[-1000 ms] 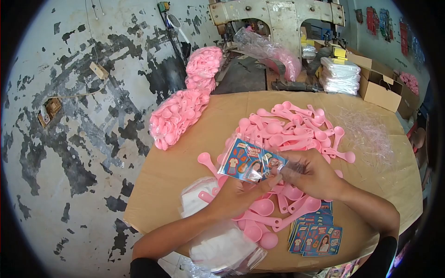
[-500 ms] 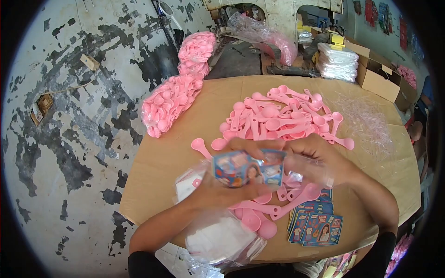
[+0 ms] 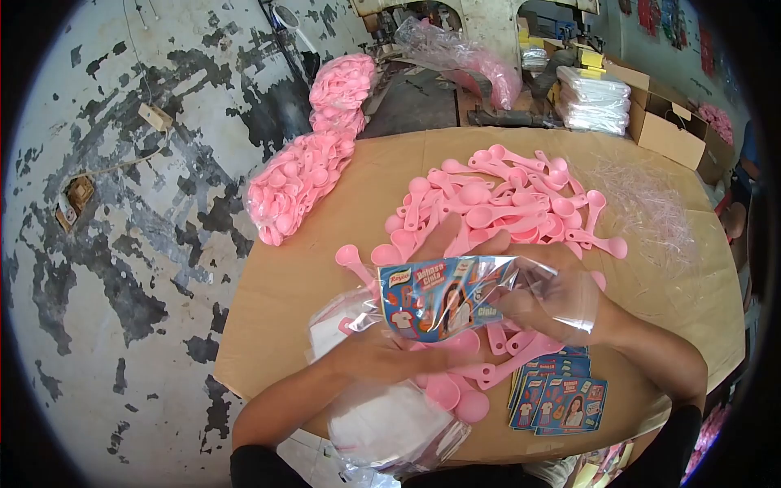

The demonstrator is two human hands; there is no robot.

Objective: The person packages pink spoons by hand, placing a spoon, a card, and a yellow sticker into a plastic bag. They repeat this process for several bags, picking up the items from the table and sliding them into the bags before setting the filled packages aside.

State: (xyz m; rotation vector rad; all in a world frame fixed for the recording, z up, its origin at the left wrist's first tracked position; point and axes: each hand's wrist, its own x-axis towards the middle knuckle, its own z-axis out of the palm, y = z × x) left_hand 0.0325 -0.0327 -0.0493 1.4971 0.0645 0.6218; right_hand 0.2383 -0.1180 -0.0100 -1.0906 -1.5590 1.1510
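My left hand (image 3: 382, 346) holds a printed blue card (image 3: 435, 297) that sits inside a clear plastic bag (image 3: 553, 293). My right hand (image 3: 541, 305) grips the bag's open end, with the film draped over its fingers. Both hands hover over loose pink plastic spoons (image 3: 488, 207) spread on the cardboard-covered table (image 3: 301, 276). A few more pink spoons (image 3: 455, 390) lie just under my hands.
A stack of the same blue cards (image 3: 561, 403) lies at the near right. A pile of clear bags (image 3: 390, 423) sits at the near edge. Bagged pink spoons (image 3: 305, 175) rest at the table's left. Cardboard boxes (image 3: 675, 130) and a machine stand behind.
The card has gone from held in the open, to tilted between both hands, to lying inside the clear bag. My right hand now holds the bag's open end.
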